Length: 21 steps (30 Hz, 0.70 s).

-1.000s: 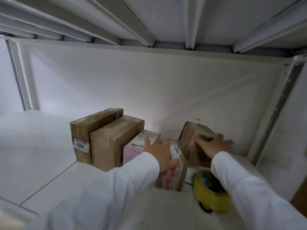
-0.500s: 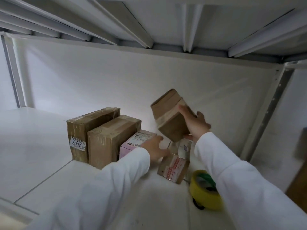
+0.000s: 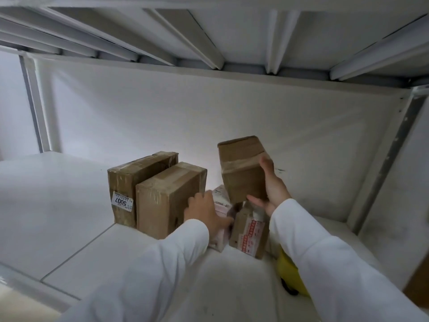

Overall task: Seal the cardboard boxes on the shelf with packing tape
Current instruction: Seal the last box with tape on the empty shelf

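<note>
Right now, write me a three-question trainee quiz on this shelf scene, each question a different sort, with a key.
1. True or false: the small brown box in the right hand rests on the shelf.
2. Multiple choice: the left hand is on A) the yellow tape roll, B) the pink box, C) the box with the 5007 label.
3. Fill in: the box with red print stands directly ____ the raised box.

Key: 1 false, it is held in the air; 2 B; 3 below.
</note>
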Motion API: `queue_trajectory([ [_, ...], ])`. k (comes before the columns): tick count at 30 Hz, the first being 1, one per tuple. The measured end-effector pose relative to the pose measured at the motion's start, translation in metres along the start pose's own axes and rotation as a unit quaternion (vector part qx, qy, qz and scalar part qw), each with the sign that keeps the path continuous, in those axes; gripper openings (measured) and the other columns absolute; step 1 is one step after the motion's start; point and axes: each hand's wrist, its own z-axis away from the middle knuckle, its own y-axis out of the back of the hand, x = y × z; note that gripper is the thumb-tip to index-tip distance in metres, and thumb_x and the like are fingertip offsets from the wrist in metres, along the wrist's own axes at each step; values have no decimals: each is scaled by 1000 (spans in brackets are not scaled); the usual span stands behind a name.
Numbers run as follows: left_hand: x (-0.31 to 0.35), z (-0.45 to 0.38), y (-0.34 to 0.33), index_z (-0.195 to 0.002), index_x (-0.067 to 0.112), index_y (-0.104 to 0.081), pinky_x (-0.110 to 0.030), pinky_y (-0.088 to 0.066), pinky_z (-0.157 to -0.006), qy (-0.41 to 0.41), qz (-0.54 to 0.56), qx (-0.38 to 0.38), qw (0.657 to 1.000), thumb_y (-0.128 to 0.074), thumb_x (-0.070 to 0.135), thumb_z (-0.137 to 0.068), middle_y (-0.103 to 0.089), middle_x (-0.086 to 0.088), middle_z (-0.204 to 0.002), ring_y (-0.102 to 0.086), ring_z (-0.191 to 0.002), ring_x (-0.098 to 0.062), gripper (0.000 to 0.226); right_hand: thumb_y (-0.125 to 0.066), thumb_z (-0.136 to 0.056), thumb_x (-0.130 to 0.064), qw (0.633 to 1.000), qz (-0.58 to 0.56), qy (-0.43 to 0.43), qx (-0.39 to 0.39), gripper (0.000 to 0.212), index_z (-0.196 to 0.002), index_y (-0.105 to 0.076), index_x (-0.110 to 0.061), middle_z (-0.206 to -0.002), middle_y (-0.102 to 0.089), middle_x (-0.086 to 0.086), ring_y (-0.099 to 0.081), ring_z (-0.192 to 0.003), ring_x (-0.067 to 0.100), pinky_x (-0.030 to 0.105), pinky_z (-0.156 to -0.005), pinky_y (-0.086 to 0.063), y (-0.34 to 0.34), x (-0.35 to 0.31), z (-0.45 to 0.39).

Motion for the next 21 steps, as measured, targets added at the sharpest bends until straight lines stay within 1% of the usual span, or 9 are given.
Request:
queue_trajectory([
  [3, 13, 6, -6, -138, 23, -30, -39, -38, -102, -44, 24, -4, 999, -74, 59, -66, -41, -2, -134, -37, -123, -24, 92, -64, -65, -72, 1000, -17, 8, -7, 90, -134, -40, -22, -126, -47, 1, -47, -119, 27, 41, -80, -56, -15, -4, -1],
  [6, 8, 5, -8, -133, 23, -36, -30, -44, -97, -38, 188, -21, 981, -81, 47, -63, -49, 4, -123, -48, -117, -17, 87, -67, -30, -86, 1000, 17, 10, 3, 124, -135, -42, -23, -131, -46, 3, -47, -119, 30, 40, -74, -59, -36, -4, -1],
  [7, 1, 3, -5, -133, 23, -35, -29, -46, -96, -32, 259, -45, 964, -81, 40, -66, -53, 6, -120, -53, -114, -15, 83, -67, -29, -86, 1000, 8, 7, -2, 126, -135, -41, -22, -131, -47, 4, -47, -118, 29, 39, -74, -58, -40, -4, -1],
  [10, -19, 1, 5, -147, 16, -16, -34, -49, -94, 17, 456, -127, 881, -69, 19, -84, -55, 0, -129, -58, -109, -17, 82, -63, -69, -69, 997, -65, -6, -31, 83, -131, -41, -19, -124, -47, 0, -46, -111, 22, 36, -79, -56, -50, -1, 0],
  [12, -24, 4, 11, -148, 9, -13, -25, -52, -85, 37, 493, -152, 856, -60, 10, -90, -53, -3, -134, -58, -104, -15, 74, -61, -76, -64, 995, -92, -25, -29, 76, -133, -41, -18, -128, -46, 3, -47, -113, 24, 35, -79, -55, -57, 8, -1],
  [14, -21, 10, 14, -143, 7, -24, -17, -49, -80, 30, 465, -169, 868, -53, 8, -93, -53, -4, -125, -54, -104, -14, 58, -62, -71, -69, 997, -61, -51, 0, 89, -137, -36, -17, -134, -44, 7, -48, -116, 29, 34, -73, -56, -67, 17, -2],
  [18, -19, 15, 27, -136, 24, -38, -23, -40, -90, -19, 325, -251, 912, -50, 18, -92, -53, -2, -126, -51, -107, -14, 45, -58, -61, -82, 991, 103, -42, 80, 103, -137, -27, -19, -132, -40, 12, -54, -101, 29, 34, -71, -59, -69, 14, -4],
  [19, -22, 12, 31, -128, 26, -46, -25, -42, -91, -27, 264, -249, 931, -52, 22, -91, -56, -3, -125, -53, -106, -16, 38, -59, -60, -82, 988, 127, -42, 82, 105, -136, -26, -18, -131, -40, 12, -54, -97, 28, 35, -73, -59, -67, 11, -3],
  [21, -30, 6, 40, -107, 13, -65, -27, -47, -82, 14, 194, -195, 961, -52, 26, -88, -64, -6, -104, -59, -93, -21, 26, -62, -56, -83, 985, 146, -49, 74, 109, -136, -25, -19, -128, -41, 11, -53, -96, 27, 38, -74, -59, -65, 10, 0],
])
